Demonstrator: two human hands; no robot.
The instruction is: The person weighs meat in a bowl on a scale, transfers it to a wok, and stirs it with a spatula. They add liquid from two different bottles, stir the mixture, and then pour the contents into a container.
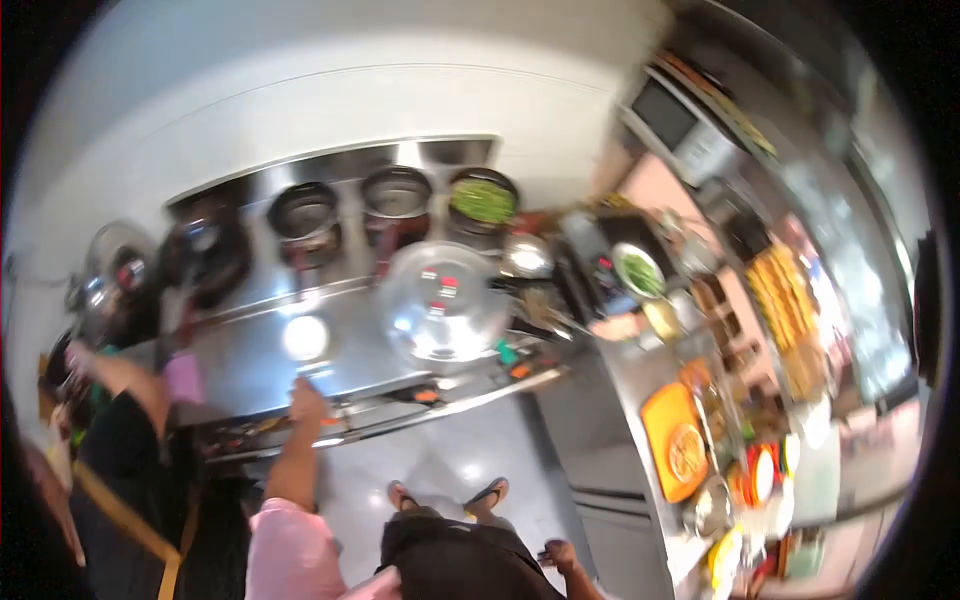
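My left hand point(306, 402) reaches over the front edge of the steel stove counter point(240, 350). Its fingers are closed round the handle of a utensil with a round, bright head point(305, 338), which looks like a ladle; blur hides its exact kind. To its right a large clear glass lid point(440, 300) rests on the counter, with small red marks on it. Low on my right side hangs my right hand point(558, 554), its fingers apart and nothing seen in them, beside the steel cabinet.
Two dark pans point(306, 212) point(397, 192) and a pan of green vegetables point(483, 202) stand along the back. A co-worker's arm point(125, 378) is at the left. An orange tray point(672, 440) and a bowl of greens point(640, 270) sit on the right counter.
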